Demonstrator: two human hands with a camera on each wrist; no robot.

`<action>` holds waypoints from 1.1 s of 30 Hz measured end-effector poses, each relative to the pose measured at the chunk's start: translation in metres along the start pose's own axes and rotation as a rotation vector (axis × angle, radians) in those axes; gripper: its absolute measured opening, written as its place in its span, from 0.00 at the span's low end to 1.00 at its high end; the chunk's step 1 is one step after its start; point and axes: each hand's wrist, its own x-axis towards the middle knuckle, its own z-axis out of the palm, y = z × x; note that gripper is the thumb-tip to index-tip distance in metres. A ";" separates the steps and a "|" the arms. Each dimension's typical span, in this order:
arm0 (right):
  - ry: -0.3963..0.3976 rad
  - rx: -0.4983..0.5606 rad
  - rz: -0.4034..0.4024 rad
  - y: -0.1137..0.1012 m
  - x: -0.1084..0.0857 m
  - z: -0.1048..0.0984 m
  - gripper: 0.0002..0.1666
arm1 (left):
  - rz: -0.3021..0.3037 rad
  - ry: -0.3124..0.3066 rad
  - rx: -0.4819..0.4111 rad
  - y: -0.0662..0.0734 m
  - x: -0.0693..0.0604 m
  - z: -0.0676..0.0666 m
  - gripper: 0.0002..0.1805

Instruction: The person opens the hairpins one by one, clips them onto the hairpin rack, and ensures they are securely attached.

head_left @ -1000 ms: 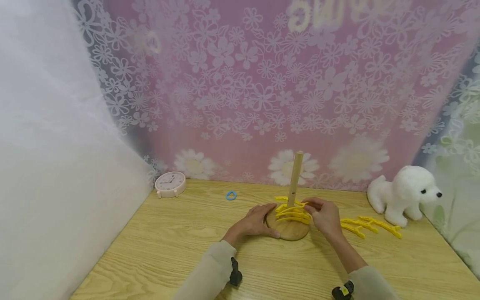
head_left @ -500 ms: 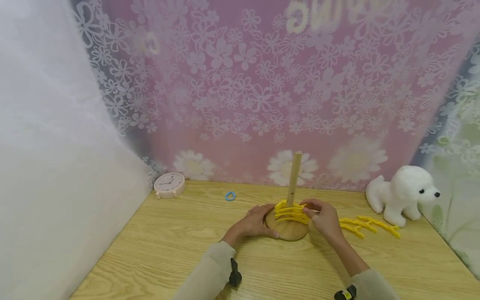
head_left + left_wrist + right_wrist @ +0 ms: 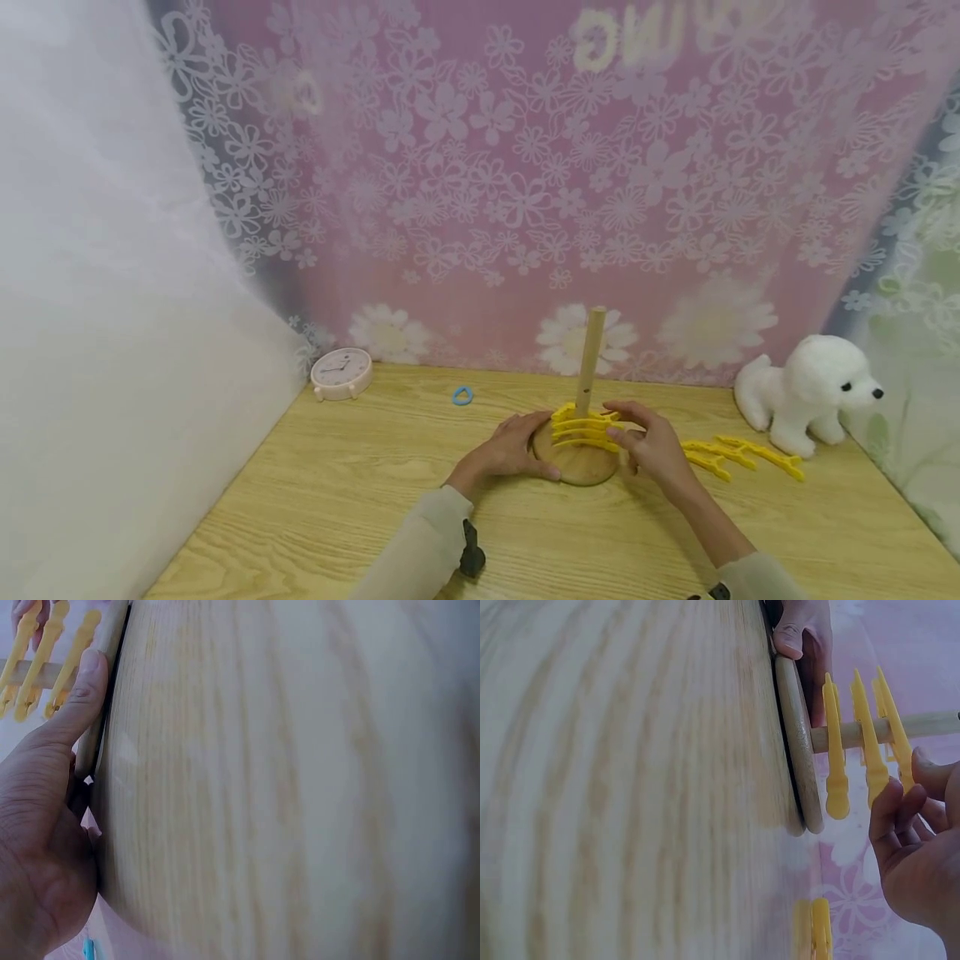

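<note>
Right grip shifted | curled round top yellow arc end | left grip clasps base

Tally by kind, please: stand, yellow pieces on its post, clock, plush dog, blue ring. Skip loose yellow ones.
Wooden stand: 1
Yellow pieces: 3
Clock: 1
Plush dog: 1
Blue ring: 1
Total: 7

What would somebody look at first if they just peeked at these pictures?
Probably the fluffy white toy dog, on the right of the table. Then the upright wooden post between the left hand and the right hand, with three bright yellow pieces low on it. The big pink flowery curtain behind the table might catch the eye too.
</note>
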 end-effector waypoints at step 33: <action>0.080 -0.139 0.104 0.051 -0.054 -0.117 0.37 | 0.030 0.003 0.023 -0.005 0.003 0.003 0.58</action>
